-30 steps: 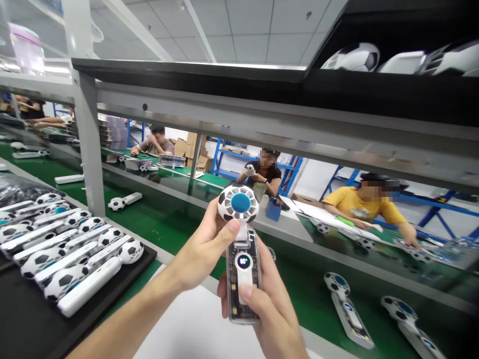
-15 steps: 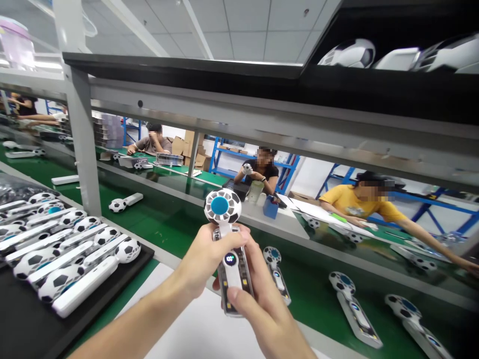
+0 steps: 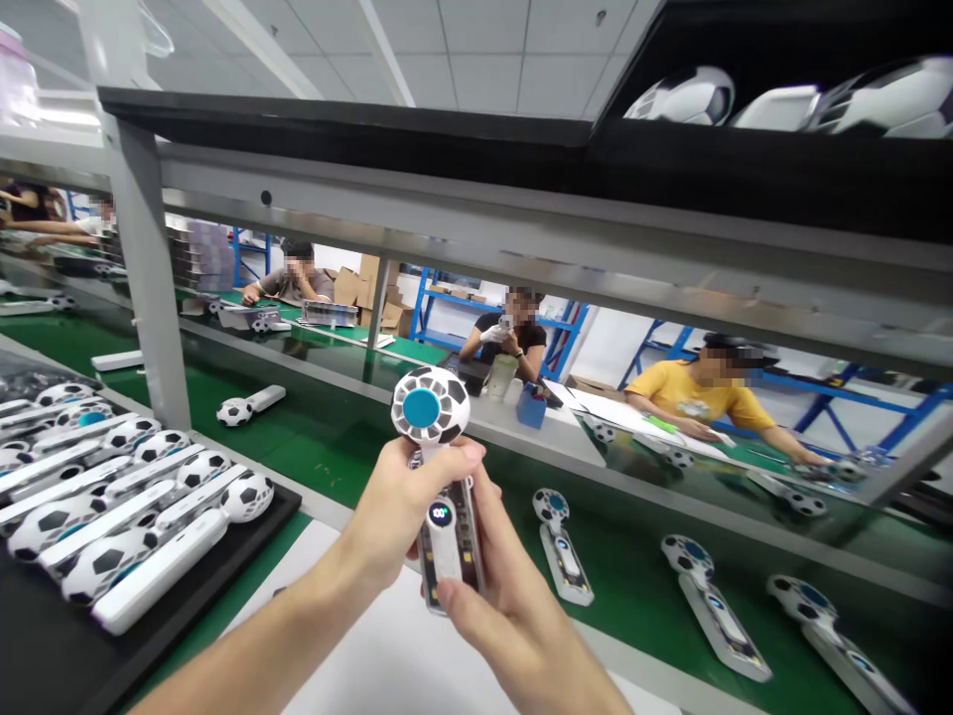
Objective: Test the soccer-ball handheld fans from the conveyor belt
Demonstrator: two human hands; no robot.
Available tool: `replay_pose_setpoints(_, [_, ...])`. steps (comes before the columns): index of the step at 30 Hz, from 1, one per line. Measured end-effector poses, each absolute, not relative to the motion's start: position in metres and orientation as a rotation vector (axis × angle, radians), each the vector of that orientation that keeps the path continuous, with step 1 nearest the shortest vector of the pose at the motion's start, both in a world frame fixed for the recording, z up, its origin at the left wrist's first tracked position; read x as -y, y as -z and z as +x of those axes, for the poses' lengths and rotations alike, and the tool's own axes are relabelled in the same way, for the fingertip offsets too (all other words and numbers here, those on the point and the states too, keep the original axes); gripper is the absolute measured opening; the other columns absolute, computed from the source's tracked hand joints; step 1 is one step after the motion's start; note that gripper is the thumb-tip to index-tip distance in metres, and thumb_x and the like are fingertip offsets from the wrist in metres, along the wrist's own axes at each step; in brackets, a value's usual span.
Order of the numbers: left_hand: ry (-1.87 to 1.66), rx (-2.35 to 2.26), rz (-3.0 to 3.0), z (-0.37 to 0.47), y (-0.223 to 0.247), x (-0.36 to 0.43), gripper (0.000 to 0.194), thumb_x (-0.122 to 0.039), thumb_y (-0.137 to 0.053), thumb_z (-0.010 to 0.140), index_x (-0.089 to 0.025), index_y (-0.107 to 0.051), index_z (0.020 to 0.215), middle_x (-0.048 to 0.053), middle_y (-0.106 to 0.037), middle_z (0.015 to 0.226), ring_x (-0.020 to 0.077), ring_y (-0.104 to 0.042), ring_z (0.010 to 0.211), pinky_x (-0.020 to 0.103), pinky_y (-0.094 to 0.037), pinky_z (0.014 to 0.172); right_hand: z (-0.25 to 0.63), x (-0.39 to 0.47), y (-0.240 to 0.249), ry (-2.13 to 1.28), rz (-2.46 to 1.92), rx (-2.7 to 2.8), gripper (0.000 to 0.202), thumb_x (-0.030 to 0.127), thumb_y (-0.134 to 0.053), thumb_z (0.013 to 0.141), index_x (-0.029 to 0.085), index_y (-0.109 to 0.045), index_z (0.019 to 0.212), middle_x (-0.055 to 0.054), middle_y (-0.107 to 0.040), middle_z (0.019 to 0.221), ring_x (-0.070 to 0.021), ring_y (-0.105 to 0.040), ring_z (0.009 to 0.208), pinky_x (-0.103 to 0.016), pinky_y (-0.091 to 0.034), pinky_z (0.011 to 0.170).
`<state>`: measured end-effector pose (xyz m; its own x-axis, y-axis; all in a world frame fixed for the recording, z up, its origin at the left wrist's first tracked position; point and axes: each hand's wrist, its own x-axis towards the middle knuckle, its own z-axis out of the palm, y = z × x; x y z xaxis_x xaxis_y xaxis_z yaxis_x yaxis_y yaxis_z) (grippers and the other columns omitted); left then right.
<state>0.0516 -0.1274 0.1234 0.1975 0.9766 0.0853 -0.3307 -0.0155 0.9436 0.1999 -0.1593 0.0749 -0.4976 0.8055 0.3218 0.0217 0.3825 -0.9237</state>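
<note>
Upright in front of me is a handheld fan [image 3: 430, 405] with a football-patterned head and a blue centre. Its see-through handle shows parts inside and a small round display lit with "100". My left hand [image 3: 394, 501] is closed round the upper handle, its thumb laid across just below the head. Lower down, my right hand [image 3: 513, 606] wraps the handle from the right, its thumb pressing the front near the bottom end. Fingers behind the handle are mostly hidden. A white sheet [image 3: 402, 665] lies beneath my hands.
On the left, a black tray [image 3: 245, 556] bears several football fans in rows. More fans [image 3: 566, 561] lie on the green belt [image 3: 625, 586] ahead. A grey post [image 3: 153, 288] and shelf beam [image 3: 447, 214] cross the view. Several co-workers sit beyond, one in a yellow top [image 3: 696, 392].
My view has turned slightly, so the frame and tray sit further left. Fans on the belt have moved right against the frame. The yellow-topped co-worker's outstretched arm has drawn back. Both hands keep hold.
</note>
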Motion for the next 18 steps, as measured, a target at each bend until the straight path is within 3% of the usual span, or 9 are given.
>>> replay_pose_setpoints(4, [-1.252,-0.694,1.049,0.051,-0.126,0.129,0.037,-0.045,-0.075,0.073,-0.015,-0.069,0.093,0.008,-0.073,0.072,0.0207,-0.067,0.059,0.028,-0.054,0.052,0.198,0.161,-0.071,-1.083,-0.738,1.86,0.071,0.029,-0.049,0.1,0.05,-0.006,0.153,0.013,-0.003,0.165,-0.0196,-0.007,0.152,-0.044,-0.021,0.12])
replay_pose_setpoints(7, [-1.236,-0.692,1.045,0.052,-0.124,0.129,0.036,-0.044,-0.074,0.074,-0.015,-0.069,0.095,0.008,-0.073,0.073,0.0215,-0.067,0.061,0.029,-0.054,0.054,0.196,0.162,-0.073,-0.986,-0.791,1.907,0.073,0.027,-0.048,0.1,0.052,-0.005,0.153,0.013,-0.007,0.164,-0.0205,-0.008,0.152,-0.045,-0.023,0.12])
replay_pose_setpoints(11, [-1.422,-0.833,1.2,0.053,-0.119,0.123,0.031,-0.043,-0.073,0.074,-0.017,-0.072,0.09,0.005,-0.071,0.073,0.0223,-0.067,0.067,0.031,-0.054,0.061,0.196,0.159,-0.082,-0.727,-0.845,2.073,0.077,0.02,-0.046,0.099,0.045,0.001,0.155,0.005,-0.011,0.165,-0.024,-0.017,0.15,-0.048,-0.029,0.118])
replay_pose_setpoints(14, [-1.775,-0.965,1.242,0.045,-0.124,0.116,0.021,-0.034,-0.08,0.065,-0.019,-0.07,0.075,0.001,-0.07,0.078,0.022,-0.067,0.078,0.032,-0.055,0.073,0.202,0.151,-0.088,-0.306,-0.977,2.127,0.074,0.015,-0.047,0.096,0.039,-0.011,0.156,-0.002,-0.028,0.159,-0.0248,-0.029,0.146,-0.048,-0.033,0.116])
replay_pose_setpoints(18, [-1.836,-0.677,0.968,0.017,-0.129,0.123,0.017,-0.033,-0.067,0.076,-0.021,-0.058,0.07,-0.006,-0.056,0.057,0.0123,-0.058,0.057,0.03,-0.056,0.071,0.218,0.143,-0.094,-0.062,-1.013,1.884,0.052,0.015,-0.049,0.096,0.029,-0.039,0.145,-0.007,-0.05,0.139,-0.0219,-0.05,0.125,-0.039,-0.044,0.106])
